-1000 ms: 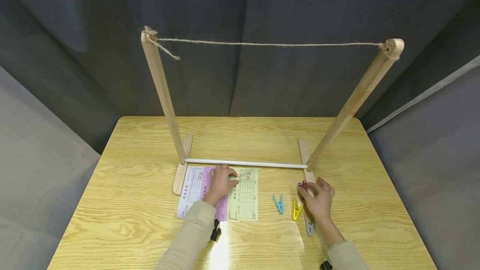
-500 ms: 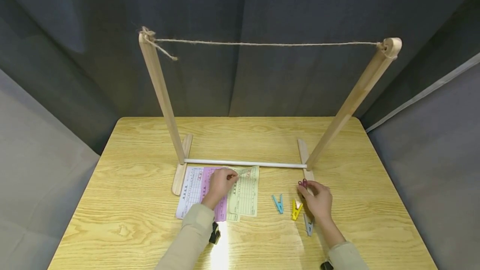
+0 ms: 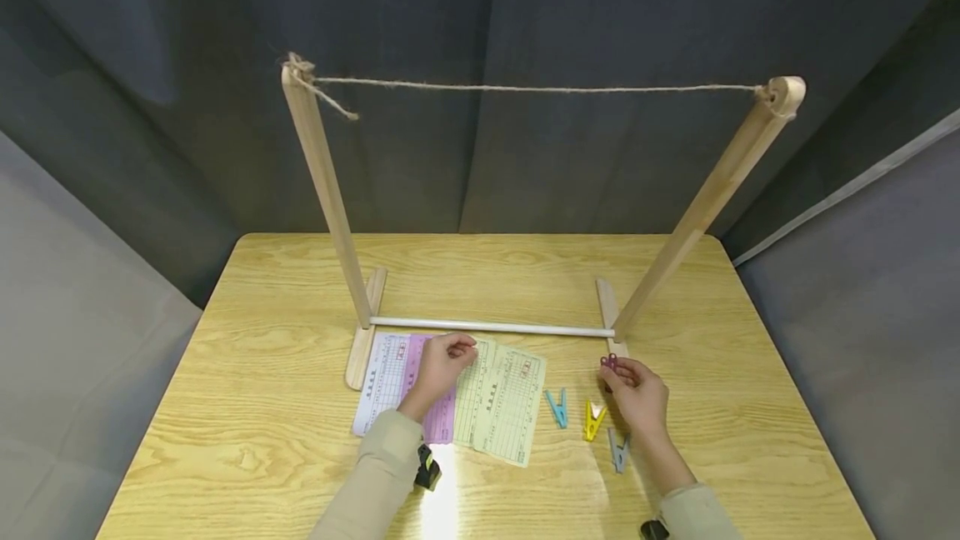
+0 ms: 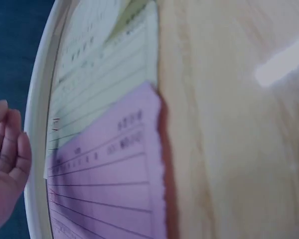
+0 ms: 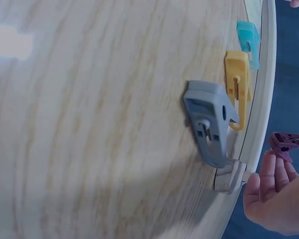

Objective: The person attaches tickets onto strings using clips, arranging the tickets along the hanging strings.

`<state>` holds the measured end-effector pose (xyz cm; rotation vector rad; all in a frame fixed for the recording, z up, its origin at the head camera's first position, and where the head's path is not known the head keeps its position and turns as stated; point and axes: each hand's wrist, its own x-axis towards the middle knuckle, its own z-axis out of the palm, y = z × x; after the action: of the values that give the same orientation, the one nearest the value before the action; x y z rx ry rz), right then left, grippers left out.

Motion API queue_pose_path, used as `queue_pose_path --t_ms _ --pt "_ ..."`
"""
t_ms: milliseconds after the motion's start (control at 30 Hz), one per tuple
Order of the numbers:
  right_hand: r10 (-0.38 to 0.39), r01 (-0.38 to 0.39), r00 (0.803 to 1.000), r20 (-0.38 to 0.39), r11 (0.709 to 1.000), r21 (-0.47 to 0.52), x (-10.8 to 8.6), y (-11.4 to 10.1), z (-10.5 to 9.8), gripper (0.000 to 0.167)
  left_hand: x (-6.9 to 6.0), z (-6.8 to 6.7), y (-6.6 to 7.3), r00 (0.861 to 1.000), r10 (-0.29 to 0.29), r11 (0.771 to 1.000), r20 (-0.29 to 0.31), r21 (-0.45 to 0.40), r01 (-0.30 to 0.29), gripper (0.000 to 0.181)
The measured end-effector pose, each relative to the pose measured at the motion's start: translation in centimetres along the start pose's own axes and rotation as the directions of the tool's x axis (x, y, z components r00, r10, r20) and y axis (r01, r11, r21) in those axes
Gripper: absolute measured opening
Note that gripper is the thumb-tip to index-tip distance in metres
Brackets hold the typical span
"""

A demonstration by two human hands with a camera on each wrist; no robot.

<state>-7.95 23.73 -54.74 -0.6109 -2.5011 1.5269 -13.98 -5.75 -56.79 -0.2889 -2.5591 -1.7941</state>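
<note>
My right hand [image 3: 639,394] pinches a dark purple clothespin [image 3: 609,362] between thumb and fingers, beside the right foot of the wooden stand; the clothespin [image 5: 284,143] also shows in the right wrist view. My left hand [image 3: 441,369] hovers over the row of printed slips, its fingers loosely bent, with no paper visible between them in the left wrist view. Beneath it lie a white slip [image 3: 381,386], a purple slip [image 3: 442,419] and a pale green slip [image 3: 467,407]. Another green slip [image 3: 513,415] lies slanted, partly over the first green one.
A blue clothespin [image 3: 557,408], a yellow clothespin [image 3: 593,421] and a grey clothespin [image 3: 618,451] lie on the table [image 3: 262,457]. Behind the slips stand two wooden posts [image 3: 324,182] joined by a low white rod [image 3: 487,326], with twine [image 3: 525,89] strung between their tops.
The top green slip's corner was lifted at my left hand; now that slip has shifted right and turned, exposing the green slip under it. My right hand keeps the purple clothespin, raised slightly.
</note>
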Motion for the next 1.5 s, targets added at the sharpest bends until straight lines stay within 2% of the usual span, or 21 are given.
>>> queue_pose_path --t_ms 67,133,233,300,333,400,567,667,767,1000,1200,1267,1333,1433,1500 --pt "0.005 -0.005 1.0 0.003 1.0 0.011 0.0 -0.2 -0.1 0.027 0.1 0.2 0.2 0.999 -0.019 0.997 0.031 0.079 0.016 0.017" --pt "0.008 -0.008 1.0 0.0 1.0 0.022 0.0 -0.3 -0.2 0.027 0.3 0.6 0.4 0.995 -0.023 0.977 0.098 0.211 0.002 0.025" --pt "0.023 -0.023 1.0 -0.001 0.999 0.027 0.0 -0.5 -0.3 0.027 0.7 1.4 0.8 0.976 -0.026 0.918 0.218 0.392 -0.063 0.038" --pt "0.031 -0.031 1.0 0.0 0.999 0.021 -0.1 -0.6 -0.4 0.027 1.1 2.0 0.9 0.963 -0.015 0.878 0.269 0.464 -0.116 0.045" --pt "0.032 -0.032 0.999 0.002 0.999 0.012 -0.1 -0.6 -0.4 0.028 1.3 2.3 1.0 0.96 -0.013 0.865 0.28 0.484 -0.13 0.046" --pt "0.024 -0.024 1.0 0.004 1.0 -0.002 -0.2 -0.6 -0.5 0.028 1.6 2.8 1.0 0.961 -0.004 0.847 0.277 0.512 -0.144 0.047" --pt "-0.022 0.021 1.0 -0.005 0.999 -0.025 -0.2 -0.4 -0.6 0.028 1.8 3.7 0.7 0.971 -0.024 0.817 0.237 0.564 -0.117 0.046" --pt "-0.034 0.034 0.999 -0.016 0.999 -0.018 -0.2 -0.4 -0.5 0.026 1.9 3.9 0.8 0.972 -0.041 0.799 0.231 0.591 -0.107 0.046" --pt "-0.036 0.036 0.999 -0.015 0.999 0.001 -0.2 -0.5 -0.4 0.025 2.0 3.9 1.2 0.969 -0.051 0.793 0.242 0.599 -0.108 0.042" --pt "-0.044 0.044 0.999 0.005 0.998 0.042 -0.1 -0.6 -0.3 0.026 2.1 4.1 1.5 0.963 -0.065 0.821 0.26 0.563 -0.096 0.025" --pt "-0.028 0.025 0.999 0.032 0.995 0.096 -0.1 -1.0 -0.4 0.027 2.1 4.3 1.2 0.971 0.004 0.845 0.239 0.518 -0.131 0.017" --pt "-0.025 0.02 0.999 0.039 0.992 0.121 -0.1 -1.3 -0.4 0.027 2.0 4.4 1.2 0.972 0.009 0.871 0.234 0.476 -0.123 0.017" --pt "-0.032 0.025 0.999 0.043 0.989 0.146 -0.2 -1.5 -0.4 0.028 1.9 4.3 1.3 0.972 -0.003 0.906 0.233 0.411 -0.096 0.015" --pt "-0.046 0.037 0.998 0.048 0.985 0.169 -0.2 -2.0 -0.6 0.031 1.6 4.1 1.5 0.973 -0.018 0.962 0.23 0.271 -0.046 0.013" --pt "-0.048 0.038 0.998 0.049 0.982 0.183 -0.2 -2.3 -0.7 0.032 1.5 3.9 1.7 0.975 -0.014 0.981 0.222 0.191 -0.03 0.011"
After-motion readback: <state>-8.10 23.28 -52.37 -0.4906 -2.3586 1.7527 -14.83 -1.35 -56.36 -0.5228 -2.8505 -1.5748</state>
